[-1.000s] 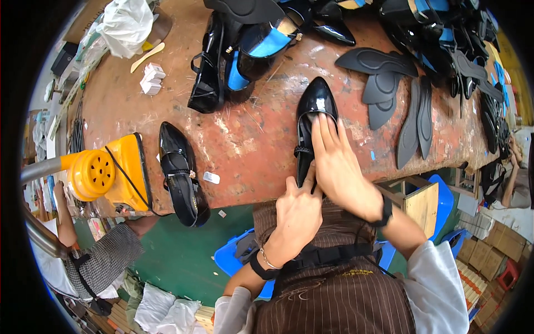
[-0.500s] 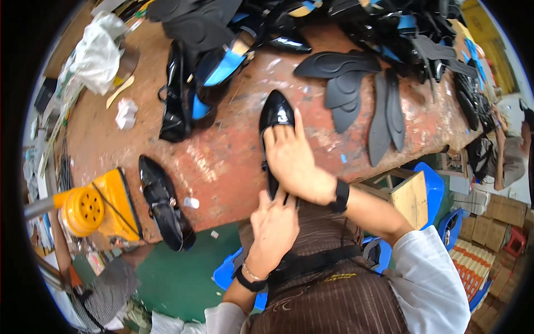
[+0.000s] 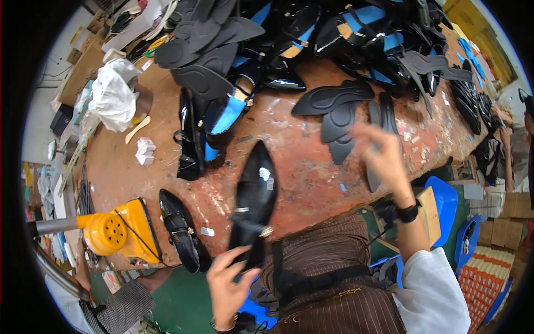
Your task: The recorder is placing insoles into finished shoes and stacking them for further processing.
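- Our left hand point(image 3: 231, 281) has its grip closed on the heel end of a black shoe point(image 3: 256, 183), fingers on one side and thumb on the other.
- That shoe lies before us at the near edge of the bench point(image 3: 306, 172), toe pointing away; we cannot tell whether its toe touches the surface.
- Our right hand point(image 3: 384, 158) is blurred over the long, narrow insoles point(image 3: 382, 114), near the flat, broad insoles point(image 3: 338, 125). Its fingers look partly curled, but we cannot tell whether that grip touches or holds anything.
- We would do well to pinch the heel firmly without squeezing it out of shape, and to hold the glossy toe off the rough top, which could scuff it.
- We should leave the strap and its gold ornament point(image 3: 267, 231) free of our fingers.
- For any insole, we judge an edge pinch best, so that only one lifts.
- The other black shoe point(image 3: 183, 231), beside the yellow machine point(image 3: 108, 234), deserves clearance from our left wrist.
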The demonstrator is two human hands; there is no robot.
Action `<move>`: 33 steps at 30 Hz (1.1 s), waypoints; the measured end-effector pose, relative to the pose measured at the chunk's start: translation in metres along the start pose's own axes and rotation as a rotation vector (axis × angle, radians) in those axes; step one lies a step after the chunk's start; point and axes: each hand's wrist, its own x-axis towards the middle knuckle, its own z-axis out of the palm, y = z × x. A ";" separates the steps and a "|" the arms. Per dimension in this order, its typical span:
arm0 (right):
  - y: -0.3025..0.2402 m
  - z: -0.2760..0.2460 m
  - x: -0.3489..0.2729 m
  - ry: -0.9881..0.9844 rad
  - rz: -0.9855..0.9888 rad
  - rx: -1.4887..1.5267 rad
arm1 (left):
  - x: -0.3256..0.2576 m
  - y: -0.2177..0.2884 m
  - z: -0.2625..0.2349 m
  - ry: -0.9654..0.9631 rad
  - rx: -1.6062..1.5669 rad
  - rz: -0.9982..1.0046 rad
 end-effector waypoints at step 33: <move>0.041 -0.075 -0.022 0.142 0.158 0.992 | 0.129 0.033 0.035 0.366 0.292 0.224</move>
